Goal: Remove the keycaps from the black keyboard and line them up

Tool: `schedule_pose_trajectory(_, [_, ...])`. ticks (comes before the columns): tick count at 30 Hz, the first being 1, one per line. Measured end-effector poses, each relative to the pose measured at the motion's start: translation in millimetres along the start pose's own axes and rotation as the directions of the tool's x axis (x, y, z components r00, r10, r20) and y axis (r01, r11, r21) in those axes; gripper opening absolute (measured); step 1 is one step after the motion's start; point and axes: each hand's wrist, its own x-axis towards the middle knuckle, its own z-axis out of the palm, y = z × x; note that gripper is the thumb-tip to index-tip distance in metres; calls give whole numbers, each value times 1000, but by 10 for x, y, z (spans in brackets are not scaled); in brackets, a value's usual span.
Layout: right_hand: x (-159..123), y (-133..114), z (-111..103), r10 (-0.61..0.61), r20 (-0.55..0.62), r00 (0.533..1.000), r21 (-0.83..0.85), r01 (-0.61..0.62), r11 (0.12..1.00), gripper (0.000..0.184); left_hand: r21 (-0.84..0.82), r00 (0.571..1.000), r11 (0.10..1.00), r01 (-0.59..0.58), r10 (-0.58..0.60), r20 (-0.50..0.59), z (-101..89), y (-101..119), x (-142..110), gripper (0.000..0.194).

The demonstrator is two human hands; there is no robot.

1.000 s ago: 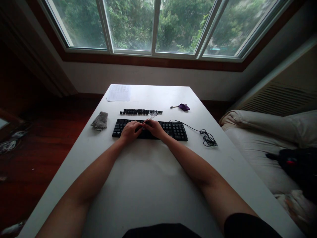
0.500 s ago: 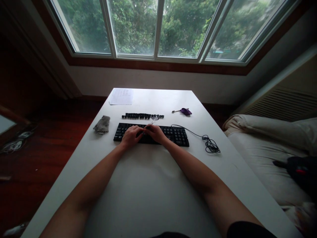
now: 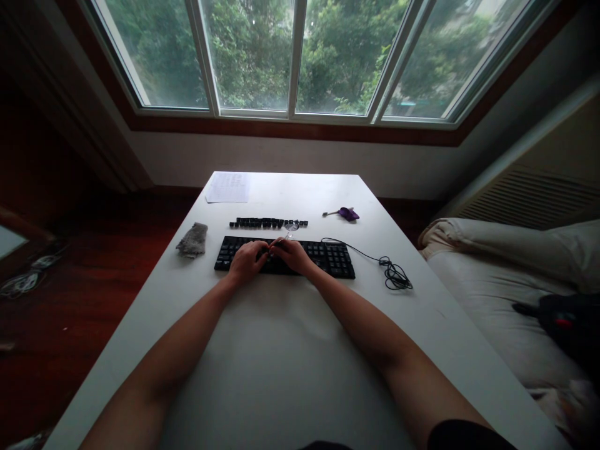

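Both of my hands meet over the middle of a black keyboard (image 3: pixel 330 255). My right hand (image 3: pixel 289 253) is closed on a keycap puller (image 3: pixel 291 228), whose clear rounded end and thin wires stick out beyond the fingers. Its tips touch those of my left hand (image 3: pixel 246 259), which is pinched with thumb and fingers together; whatever is between them is too small to make out. Just behind the keyboard lies a row of loose black keycaps (image 3: pixel 257 222). Part of the keyboard's centre is hidden under my hands.
On the white table (image 3: pixel 276 350) a grey cloth (image 3: pixel 192 240) lies left of the keyboard. A printed paper sheet (image 3: pixel 228 187) is at the back left, a small brush with a purple part (image 3: pixel 348 214) at the back right. The coiled cable (image 3: pixel 396 275) rests to the right.
The view has shifted slightly with my head. My hands stay together over the same part of the keyboard, with only small finger movements and a slight tilt of the puller.
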Motion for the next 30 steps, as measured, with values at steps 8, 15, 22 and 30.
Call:
schedule_pose_trajectory(8, [-3,17,-4,-3,5,1000,41,3,999,28,-26,1000,999,-30,30,1,-14,9,3,24])
schedule_pose_trajectory(15, [-1,29,29,43,-56,998,207,-30,978,33,-140,998,990,12,-22,-64,-64,67,4,24])
schedule_pose_trajectory(22, [-31,-32,38,74,-139,988,199,-45,979,27,-225,980,967,119,-150,-129,-62,64,6,27])
schedule_pose_trajectory(30, [-60,-149,-6,12,-171,985,-37,-19,999,23,-403,976,905,139,-195,-100,-19,123,15,26])
